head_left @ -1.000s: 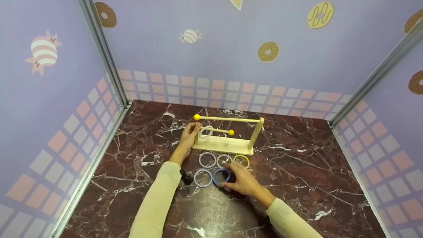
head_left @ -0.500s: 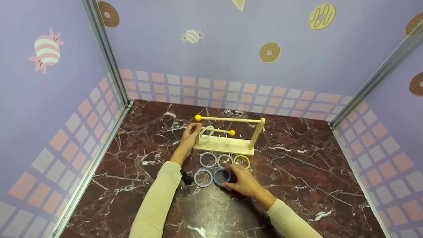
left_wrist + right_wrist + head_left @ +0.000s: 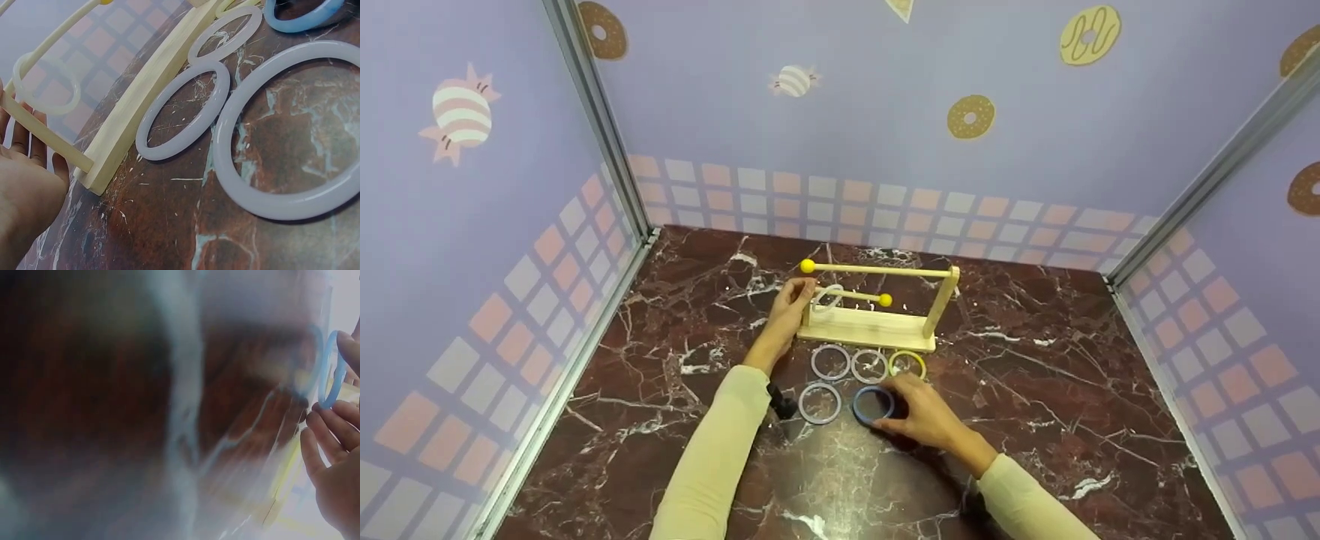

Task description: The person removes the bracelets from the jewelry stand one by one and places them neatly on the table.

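Observation:
My left hand [image 3: 789, 304] grips the short left post [image 3: 48, 138] of a wooden bangle stand [image 3: 870, 330]. A whitish bangle [image 3: 77, 95] hangs on the stand's lower rod near that post. In front of the stand, my right hand [image 3: 919, 409] pinches a blue bangle [image 3: 856, 411] between thumb and fingers. The right wrist view has this blue bangle [image 3: 323, 382] tilted up on edge. On the table lie a yellow bangle [image 3: 922, 365] behind the right hand and several pale ones, among them a lavender bangle [image 3: 270, 205] to the left of the blue one.
The stand's upper rod [image 3: 877, 270] ends in a yellow ball [image 3: 808, 266] and its lower rod in another [image 3: 885, 300]. Patterned panels [image 3: 870, 112] close off the back and both sides of the dark marbled table [image 3: 1072, 420].
My right hand has shifted slightly right with the blue bangle, opening a gap to the pale bangle on its left. The left hand stays at the post.

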